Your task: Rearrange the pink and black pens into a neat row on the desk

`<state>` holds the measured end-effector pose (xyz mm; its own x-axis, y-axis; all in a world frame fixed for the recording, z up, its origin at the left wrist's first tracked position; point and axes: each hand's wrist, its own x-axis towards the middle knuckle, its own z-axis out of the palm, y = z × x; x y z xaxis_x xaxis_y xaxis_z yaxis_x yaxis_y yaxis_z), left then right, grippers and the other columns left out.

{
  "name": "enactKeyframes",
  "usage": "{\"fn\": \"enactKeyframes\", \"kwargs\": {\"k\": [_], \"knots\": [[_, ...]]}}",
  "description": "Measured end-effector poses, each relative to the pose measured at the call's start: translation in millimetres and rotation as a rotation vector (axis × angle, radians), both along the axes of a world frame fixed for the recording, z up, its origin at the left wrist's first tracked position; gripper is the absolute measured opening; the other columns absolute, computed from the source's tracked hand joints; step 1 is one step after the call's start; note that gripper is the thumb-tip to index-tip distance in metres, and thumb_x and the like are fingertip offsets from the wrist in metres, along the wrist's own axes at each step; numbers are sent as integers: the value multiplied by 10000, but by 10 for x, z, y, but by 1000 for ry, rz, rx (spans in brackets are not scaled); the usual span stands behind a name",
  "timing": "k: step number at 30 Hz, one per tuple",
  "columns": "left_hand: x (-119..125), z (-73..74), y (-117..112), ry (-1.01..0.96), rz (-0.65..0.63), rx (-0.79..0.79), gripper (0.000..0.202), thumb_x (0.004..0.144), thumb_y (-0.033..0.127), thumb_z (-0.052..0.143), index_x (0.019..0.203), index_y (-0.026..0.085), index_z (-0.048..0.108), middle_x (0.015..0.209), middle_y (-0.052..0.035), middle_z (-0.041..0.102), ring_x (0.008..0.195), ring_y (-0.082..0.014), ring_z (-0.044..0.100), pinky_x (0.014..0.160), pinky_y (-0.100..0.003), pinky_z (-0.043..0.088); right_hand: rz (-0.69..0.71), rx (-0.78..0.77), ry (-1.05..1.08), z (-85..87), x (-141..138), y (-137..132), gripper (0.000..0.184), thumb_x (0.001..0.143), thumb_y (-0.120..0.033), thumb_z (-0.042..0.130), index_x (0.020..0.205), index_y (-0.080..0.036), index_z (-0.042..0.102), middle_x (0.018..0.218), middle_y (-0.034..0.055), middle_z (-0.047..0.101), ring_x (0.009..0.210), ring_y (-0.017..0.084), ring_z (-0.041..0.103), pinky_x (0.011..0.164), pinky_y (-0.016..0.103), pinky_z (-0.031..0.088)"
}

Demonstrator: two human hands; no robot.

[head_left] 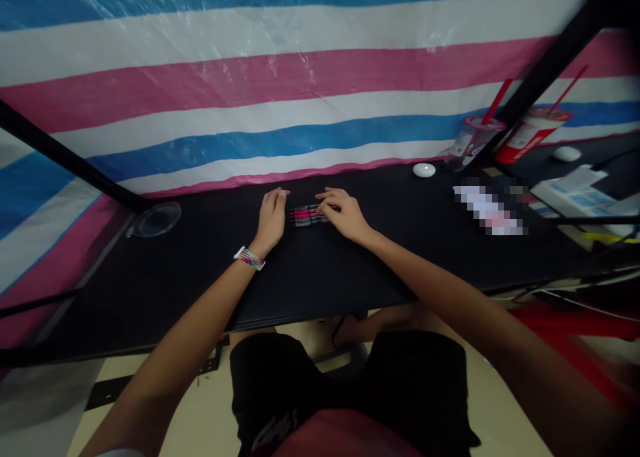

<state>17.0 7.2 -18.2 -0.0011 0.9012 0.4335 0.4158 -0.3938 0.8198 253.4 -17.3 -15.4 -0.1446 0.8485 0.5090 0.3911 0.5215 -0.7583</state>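
Several pink and black pens lie side by side in a small row on the black table. My left hand rests flat against the row's left end, fingers stretched out and together. My right hand covers the row's right end, fingers curled over the pen tips and touching them. A colourful band sits on my left wrist.
A clear round lid lies at the table's left. A small white puck and two drink cups with red straws stand at the back right, beside papers. A striped tarp backs the table.
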Motion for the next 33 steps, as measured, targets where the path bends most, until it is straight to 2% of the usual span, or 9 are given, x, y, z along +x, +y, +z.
{"fn": "enactKeyframes", "kwargs": {"k": [3,6,11,17,24,29,33], "knots": [[-9,-6,7,-6,-3,21,644,1061,796,404,1098,257,755,1269,-130,714,1323,-325,610,1255,-506,398,77,97,-116,39,-26,-77,192,943,-183,685,825,-258,817,1158,81,829,1341,347,648,1166,612,508],[7,-9,-5,-29,-18,41,646,1075,789,361,1076,270,746,1208,-111,716,1272,-315,613,1227,-496,409,120,146,-216,48,-34,-120,189,951,-173,675,852,-249,817,1182,98,807,1374,361,612,1176,638,496],[13,6,-24,-16,-23,26,647,1071,798,355,1040,276,735,1152,-105,708,1228,-318,612,1203,-496,409,164,154,-262,53,-27,-132,165,923,-151,690,848,-249,800,1232,95,795,1395,366,593,1181,639,488],[17,32,-34,2,-29,17,665,1060,819,352,1026,276,734,1147,-108,713,1229,-330,609,1194,-514,409,167,225,-351,83,33,-132,75,886,-206,762,930,-232,817,1274,122,776,1407,395,572,1175,642,477],[35,44,-53,6,-35,49,635,1068,798,368,1018,281,734,1145,-105,722,1221,-325,623,1188,-513,425,227,225,-398,65,69,-118,88,842,-167,782,880,-243,803,1303,108,773,1427,402,557,1182,665,453],[70,174,-152,28,-66,118,548,1089,727,433,1054,280,749,1210,-98,735,1251,-310,647,1190,-493,444,254,239,-327,95,63,-105,84,864,-167,753,883,-247,772,1245,95,799,1372,369,598,1173,618,479],[78,306,-250,106,-178,156,448,1089,652,519,1099,288,781,1148,-78,781,1148,-300,695,1119,-488,497,206,204,-250,167,84,-116,111,908,-185,705,948,-270,764,1132,71,812,1277,338,657,1135,569,517]]}}
